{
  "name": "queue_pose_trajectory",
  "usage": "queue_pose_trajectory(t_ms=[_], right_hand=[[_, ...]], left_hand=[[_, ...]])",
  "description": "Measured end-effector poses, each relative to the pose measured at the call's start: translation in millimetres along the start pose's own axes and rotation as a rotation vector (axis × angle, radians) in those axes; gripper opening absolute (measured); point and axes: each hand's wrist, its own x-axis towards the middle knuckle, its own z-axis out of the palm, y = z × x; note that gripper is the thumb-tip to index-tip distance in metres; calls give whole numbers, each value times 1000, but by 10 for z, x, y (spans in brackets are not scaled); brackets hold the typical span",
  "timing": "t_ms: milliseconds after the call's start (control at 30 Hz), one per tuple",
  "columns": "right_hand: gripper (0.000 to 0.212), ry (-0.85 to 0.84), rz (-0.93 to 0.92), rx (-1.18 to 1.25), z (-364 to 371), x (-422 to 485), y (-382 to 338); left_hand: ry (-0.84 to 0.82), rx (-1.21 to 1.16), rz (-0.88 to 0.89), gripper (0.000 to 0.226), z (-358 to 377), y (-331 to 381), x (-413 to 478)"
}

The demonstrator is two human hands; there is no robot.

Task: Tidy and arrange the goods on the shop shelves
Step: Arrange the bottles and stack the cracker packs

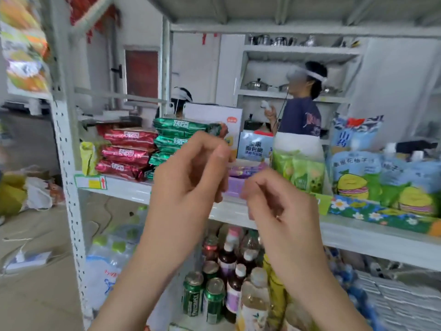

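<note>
Snack packets (253, 144) crowd the middle shelf (119, 186) of a white metal rack, seen from my head camera. At the shelf's left end a yellow-green packet (88, 158) stands upright, touching a stack of red packets (124, 152) that lie flat. Below them, under the shelf, is a wrapped pack of water bottles (105, 259). Just right of the red stack rises a taller stack of green packets (176, 132).

In front of the green stack is the left hand (188, 177), raised with its back to me. Its fingers (205, 142) are curled and the thumb is laid against the forefinger. A bit of green wrapper shows just above them, and I cannot tell whether the hand is pinching it.

Between the two hands, purple packets (248, 168) lie flat on the shelf. The right hand (274, 201) sits lower, just beside them. Its fingers are curled in, with nothing that I can see in them.

Under both hands, on the lower level, stand drink bottles (229, 259) and green cans (202, 297).

Further right come light green bags (298, 170), upright. Behind the rack above them stands a person in a dark top (300, 115). At the far right, pale blue bags (358, 175) stand upright in a row.
</note>
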Motion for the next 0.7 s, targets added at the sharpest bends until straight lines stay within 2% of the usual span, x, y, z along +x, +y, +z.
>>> queue_pose_trajectory(t_ms=[233,400,433,467,600,633,700], right_hand=[[24,86,-83,-4,227,381,-178],[12,183,-71,-193,523,1041,-51],[7,149,-47,-232,611,1232,28],[16,87,-25,-301,705,1422,96],[78,-349,57,-570,1061,1924,425],[84,-415,90,-584,1127,1966,500],[80,-448,97,-578,1213,1980,629]], left_hand=[[106,-90,-82,14,-33,-83,125],[180,87,-179,20,-285,-380,144],[207,104,-216,21,-352,-457,141],[232,101,-253,22,-418,-533,141],[321,57,-384,20,-668,-789,140],[338,48,-421,19,-718,-846,131],[352,37,-490,17,-811,-945,105]])
